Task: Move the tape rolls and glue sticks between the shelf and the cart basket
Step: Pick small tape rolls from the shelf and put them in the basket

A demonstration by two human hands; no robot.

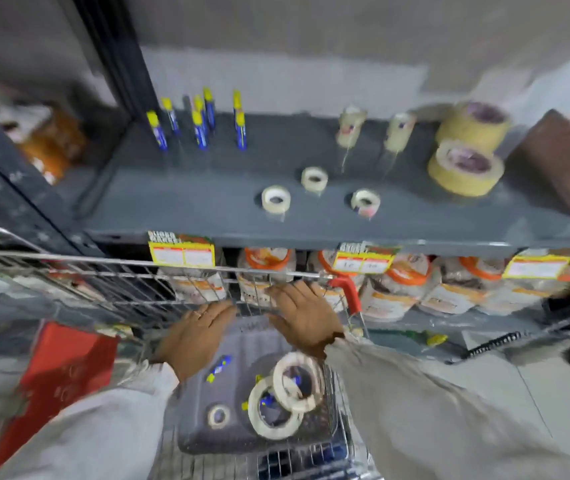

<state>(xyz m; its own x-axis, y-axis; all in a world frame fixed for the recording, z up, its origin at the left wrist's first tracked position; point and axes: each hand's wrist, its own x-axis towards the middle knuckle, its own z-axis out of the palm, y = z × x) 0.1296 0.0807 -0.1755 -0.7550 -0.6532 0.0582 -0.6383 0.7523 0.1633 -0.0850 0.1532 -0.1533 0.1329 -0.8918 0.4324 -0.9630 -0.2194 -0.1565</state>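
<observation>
Both hands empty over the cart basket, stock split between shelf and cart.

Left hand (196, 332) and right hand (302, 313) hover mid-frame, fingers loosely spread, gripping nothing. Tape rolls (287, 396) lie lower centre in the wire basket (110, 282); glue sticks (200, 121) stand upper left on the shelf (207, 202). Rolls look light and stiff: pinch through the core.

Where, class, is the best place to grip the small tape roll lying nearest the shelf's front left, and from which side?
Grip the small tape roll across its outer rim, coming from above. It lies flat, hole up, apart from its neighbours, so fingers can straddle it; probably either hand would do.
</observation>
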